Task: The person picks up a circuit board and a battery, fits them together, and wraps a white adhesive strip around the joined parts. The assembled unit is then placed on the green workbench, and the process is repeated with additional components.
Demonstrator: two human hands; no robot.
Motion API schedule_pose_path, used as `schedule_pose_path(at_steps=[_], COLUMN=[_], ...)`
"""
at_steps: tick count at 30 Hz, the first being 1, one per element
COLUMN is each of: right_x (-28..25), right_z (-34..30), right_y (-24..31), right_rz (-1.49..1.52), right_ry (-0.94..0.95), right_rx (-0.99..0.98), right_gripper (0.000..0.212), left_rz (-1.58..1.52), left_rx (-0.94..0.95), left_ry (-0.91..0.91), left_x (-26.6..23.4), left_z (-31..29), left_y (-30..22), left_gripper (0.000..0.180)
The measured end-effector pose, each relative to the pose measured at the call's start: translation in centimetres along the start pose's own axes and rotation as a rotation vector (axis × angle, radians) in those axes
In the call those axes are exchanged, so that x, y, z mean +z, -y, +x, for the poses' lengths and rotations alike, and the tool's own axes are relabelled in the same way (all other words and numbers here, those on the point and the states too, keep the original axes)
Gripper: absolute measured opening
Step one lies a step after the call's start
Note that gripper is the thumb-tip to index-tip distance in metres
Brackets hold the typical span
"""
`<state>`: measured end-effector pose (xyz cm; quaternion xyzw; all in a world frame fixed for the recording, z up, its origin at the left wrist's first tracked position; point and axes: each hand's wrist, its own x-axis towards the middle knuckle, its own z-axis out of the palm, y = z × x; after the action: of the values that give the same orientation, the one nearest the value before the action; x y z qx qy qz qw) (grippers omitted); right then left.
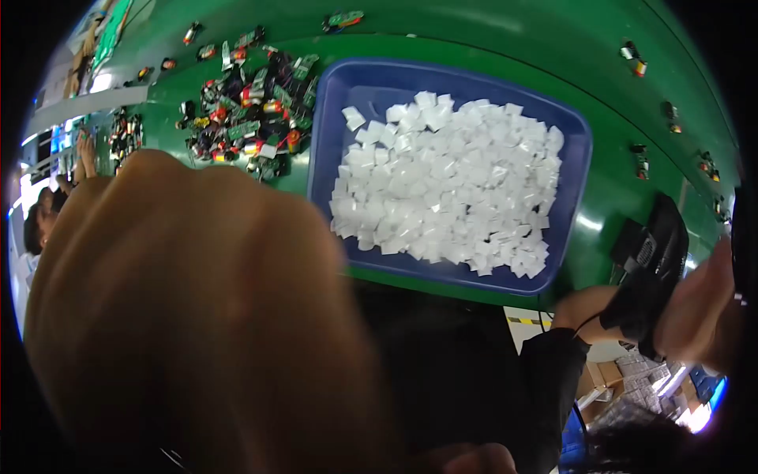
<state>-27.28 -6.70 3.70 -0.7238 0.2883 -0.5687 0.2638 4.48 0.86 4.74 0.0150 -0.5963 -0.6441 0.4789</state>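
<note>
My left hand (189, 308) looms very large and blurred over the left of the view, its back toward the camera. Its fingers are hidden, and I cannot tell if it holds anything. At the far right my right hand (695, 308) is raised and smeared, with a black strap and device (647, 261) at the wrist; its fingers do not show clearly. Between the hands stands a blue plastic tray (450, 77) holding a heap of small white square pieces (450, 182). A pile of small electronic parts (253, 110), green boards with red, yellow and black pieces, lies left of the tray.
Everything stands on a green work surface (600, 229). Several loose board parts (641, 162) are scattered to the right, and another part (343, 21) lies behind the tray. Other people's arms (85, 154) show at the far left. Boxes (604, 375) lie lower right.
</note>
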Motion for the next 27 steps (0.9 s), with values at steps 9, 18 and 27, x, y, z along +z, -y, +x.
schedule_pose_path(at_steps=[9,18,27], right_x=[-2.2,-2.8,-0.5], right_z=[2.3,1.8,2.4], right_y=[1.8,2.4,-0.8], right_rz=[-0.085,-0.327,-0.085], right_ry=[-0.086,-0.089,-0.069], right_rx=[-0.039,-0.003,-0.170], right_gripper=[0.033,0.023,0.020], left_rz=[-0.069,0.141,0.026], left_rx=[0.077,0.113,0.212], left_ry=[-0.005,-0.041,-0.160], left_x=[1.8,1.8,1.8], left_z=[2.3,1.1,1.0], left_y=[0.1,-1.4,1.9], left_gripper=[0.024,0.023,0.023])
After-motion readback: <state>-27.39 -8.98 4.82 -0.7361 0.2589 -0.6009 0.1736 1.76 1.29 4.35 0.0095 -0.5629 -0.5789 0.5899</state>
